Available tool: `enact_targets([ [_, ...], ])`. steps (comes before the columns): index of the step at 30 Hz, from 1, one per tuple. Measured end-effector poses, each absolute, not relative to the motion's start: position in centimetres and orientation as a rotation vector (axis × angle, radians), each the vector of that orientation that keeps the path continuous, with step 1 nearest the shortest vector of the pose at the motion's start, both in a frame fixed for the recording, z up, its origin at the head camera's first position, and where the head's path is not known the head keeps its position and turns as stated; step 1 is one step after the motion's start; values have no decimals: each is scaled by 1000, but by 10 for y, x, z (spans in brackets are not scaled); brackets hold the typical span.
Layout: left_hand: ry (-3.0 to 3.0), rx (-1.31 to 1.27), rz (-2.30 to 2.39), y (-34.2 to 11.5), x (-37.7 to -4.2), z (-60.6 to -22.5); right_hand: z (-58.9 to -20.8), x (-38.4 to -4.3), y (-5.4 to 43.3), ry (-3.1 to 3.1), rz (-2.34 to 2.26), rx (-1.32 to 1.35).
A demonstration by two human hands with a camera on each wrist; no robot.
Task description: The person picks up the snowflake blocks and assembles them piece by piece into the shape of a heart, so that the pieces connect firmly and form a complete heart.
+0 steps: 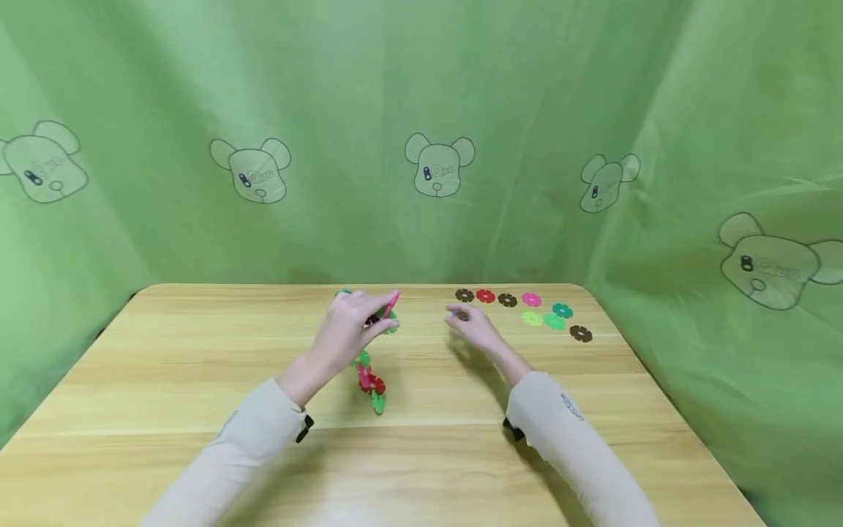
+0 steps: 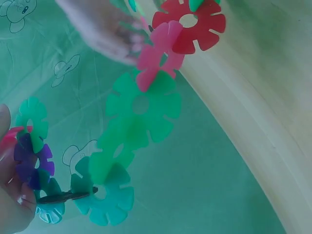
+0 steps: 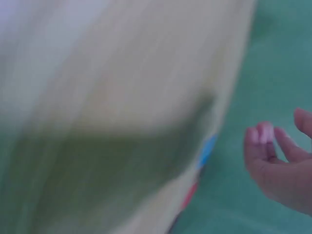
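My left hand (image 1: 339, 333) pinches a pink notched disc (image 1: 391, 304) between thumb and fingers. The disc ends a linked chain of slotted plastic discs. In the left wrist view the chain runs through a purple disc (image 2: 34, 161), a dark disc seen edge-on (image 2: 66, 196), teal and green discs (image 2: 142, 103), a pink disc (image 2: 161, 53) and a red disc (image 2: 214, 22). The chain's lower end, a green disc (image 1: 378, 402), hangs near or rests on the table. My right hand (image 1: 476, 329) is just above the table beside a blue disc (image 3: 207, 150), fingers loosely bent, nothing visibly held.
Loose discs lie at the table's back right: brown (image 1: 464, 295), red (image 1: 485, 296), pink (image 1: 531, 299), teal (image 1: 563, 310), yellow-green (image 1: 533, 318) and others. A green curtain (image 1: 369, 219) hangs behind the wooden table (image 1: 165, 351).
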State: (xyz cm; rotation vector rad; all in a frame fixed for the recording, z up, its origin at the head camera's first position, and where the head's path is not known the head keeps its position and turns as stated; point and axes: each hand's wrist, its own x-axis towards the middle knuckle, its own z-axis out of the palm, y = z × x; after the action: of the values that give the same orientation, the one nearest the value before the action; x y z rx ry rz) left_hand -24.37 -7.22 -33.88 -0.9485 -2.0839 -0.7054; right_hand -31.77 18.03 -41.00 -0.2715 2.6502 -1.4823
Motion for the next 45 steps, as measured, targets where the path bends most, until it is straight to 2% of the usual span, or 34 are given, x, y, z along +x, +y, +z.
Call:
enact_targets([
  [4,-2051,-968,-699,-72,-243,-340,-429,-337,210,2668,-1227,-116],
  [8,-2041,-976,-695,-71,-242,-341,-437,-347,223,2641,-1087,-142],
  [13,-2035,-964,-698,-71,-241,-338,-431,-351,221,2604,-1008,-205],
  [17,-2036,-958,-698,-71,-242,-336,-428,-355,218,2572,-1068,-153],
  [25,-2026,-956,-702,-69,-244,-338,-428,-355,212,2672,-864,-241],
  [31,-2044,-941,-720,-67,-244,-341,-426,-348,214,2675,-982,-185],
  [35,-2057,-945,-705,-66,-245,-344,-409,-338,208,2616,-1204,-237],
  [39,-2051,-960,-677,-67,-245,-349,-382,-326,193,2510,-1508,-401],
  [45,-2070,-947,-677,-65,-244,-354,-338,-293,167,2396,-1734,-577],
])
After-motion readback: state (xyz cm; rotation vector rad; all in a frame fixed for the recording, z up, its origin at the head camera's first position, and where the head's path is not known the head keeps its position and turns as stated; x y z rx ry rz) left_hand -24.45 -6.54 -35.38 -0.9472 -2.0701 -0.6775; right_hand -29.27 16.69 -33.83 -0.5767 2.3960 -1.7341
